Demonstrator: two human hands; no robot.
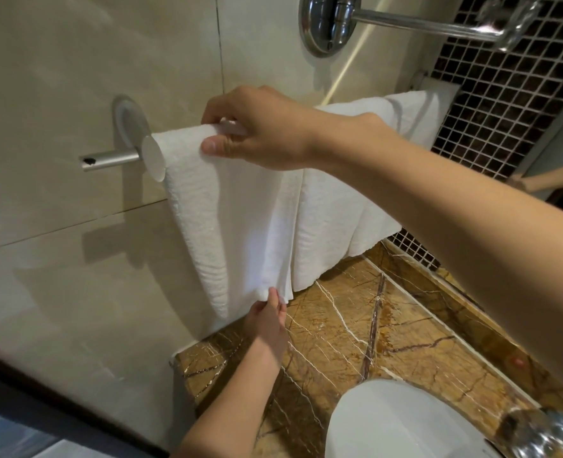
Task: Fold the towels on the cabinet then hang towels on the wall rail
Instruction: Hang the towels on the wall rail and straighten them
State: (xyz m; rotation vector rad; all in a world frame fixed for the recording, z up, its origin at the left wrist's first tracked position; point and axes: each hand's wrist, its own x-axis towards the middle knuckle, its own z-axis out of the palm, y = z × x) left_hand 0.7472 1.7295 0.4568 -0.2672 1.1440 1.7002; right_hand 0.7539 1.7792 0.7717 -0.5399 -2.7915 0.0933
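While the right hand pinches the top fold of the near towel between thumb and curled fingers, just where the cloth bends over the wall rail, the left hand reaches up from below and nips that towel's bottom hem between its fingertips. This white towel hangs doubled over the rail against the beige wall tiles. Just beside it, on the right, a 2nd white towel hangs from the same rail, their edges meeting. Beneath both lies the brown veined marble counter, with a white basin nearer the camera. Dark mosaic tile fills the far right, and a chrome fixture sits above.
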